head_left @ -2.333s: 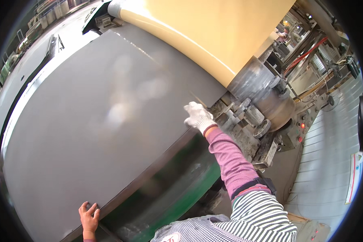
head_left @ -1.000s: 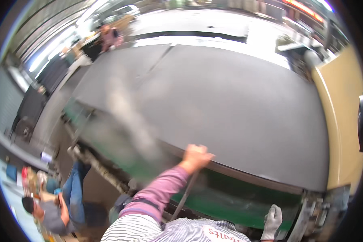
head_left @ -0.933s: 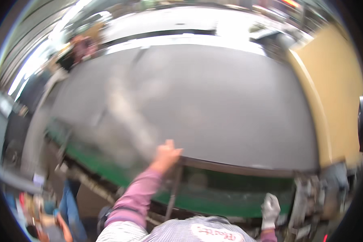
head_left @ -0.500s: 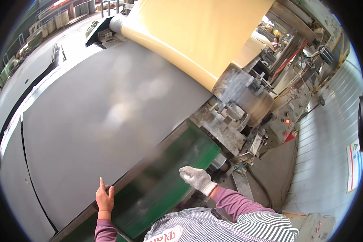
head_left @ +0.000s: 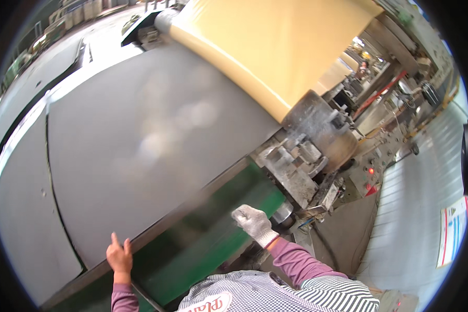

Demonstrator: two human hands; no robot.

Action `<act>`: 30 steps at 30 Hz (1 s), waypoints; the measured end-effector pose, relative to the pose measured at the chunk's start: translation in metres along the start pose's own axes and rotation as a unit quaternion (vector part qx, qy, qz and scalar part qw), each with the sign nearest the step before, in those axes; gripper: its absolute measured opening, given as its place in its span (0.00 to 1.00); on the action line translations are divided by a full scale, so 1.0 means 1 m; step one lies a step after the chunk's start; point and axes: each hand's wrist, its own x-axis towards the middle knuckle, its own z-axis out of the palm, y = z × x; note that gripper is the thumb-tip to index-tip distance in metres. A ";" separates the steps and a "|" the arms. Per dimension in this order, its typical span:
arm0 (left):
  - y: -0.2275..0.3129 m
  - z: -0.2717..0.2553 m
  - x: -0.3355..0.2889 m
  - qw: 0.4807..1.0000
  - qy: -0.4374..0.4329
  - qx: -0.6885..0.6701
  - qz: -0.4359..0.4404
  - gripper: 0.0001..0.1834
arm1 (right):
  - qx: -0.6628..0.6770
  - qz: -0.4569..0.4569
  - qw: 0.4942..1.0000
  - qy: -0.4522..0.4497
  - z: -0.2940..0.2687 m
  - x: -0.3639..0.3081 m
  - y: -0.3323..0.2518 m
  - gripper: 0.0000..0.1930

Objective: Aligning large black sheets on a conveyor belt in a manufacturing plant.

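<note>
Since the frame half a second earlier, the dark seam [head_left: 53,192] closing the trailing end of the smooth grey sheet [head_left: 114,171] has shifted toward the yellow web [head_left: 275,47] and nearer the bare left hand [head_left: 120,256]. The sheet lies flat on the conveyor, its long visible edge running along the near rail [head_left: 158,229] from lower left to upper right; its leading end points toward the yellow web, beyond which its length is hidden. The left hand's index finger is extended, apart from the thumb, over that edge, apparently to follow or steady it; contact cannot be told. The gloved right hand [head_left: 253,221], curled into a loose fist with no object visible, hovers over the green belt [head_left: 205,264], presumably held clear of the metal roller [head_left: 327,135].
</note>
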 end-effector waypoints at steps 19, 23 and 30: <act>-0.170 0.008 0.003 0.977 -0.026 0.108 -0.183 0.43 | -0.132 -0.358 0.914 -0.136 0.202 0.047 -0.205 0.28; -0.159 -0.028 -0.001 0.981 0.073 0.042 -0.177 0.29 | -0.234 -0.404 0.879 -0.101 0.233 0.054 -0.193 0.28; -0.296 -0.076 -0.052 0.921 0.012 0.077 -0.383 0.23 | -0.336 -0.363 0.862 -0.115 0.175 0.128 -0.109 0.32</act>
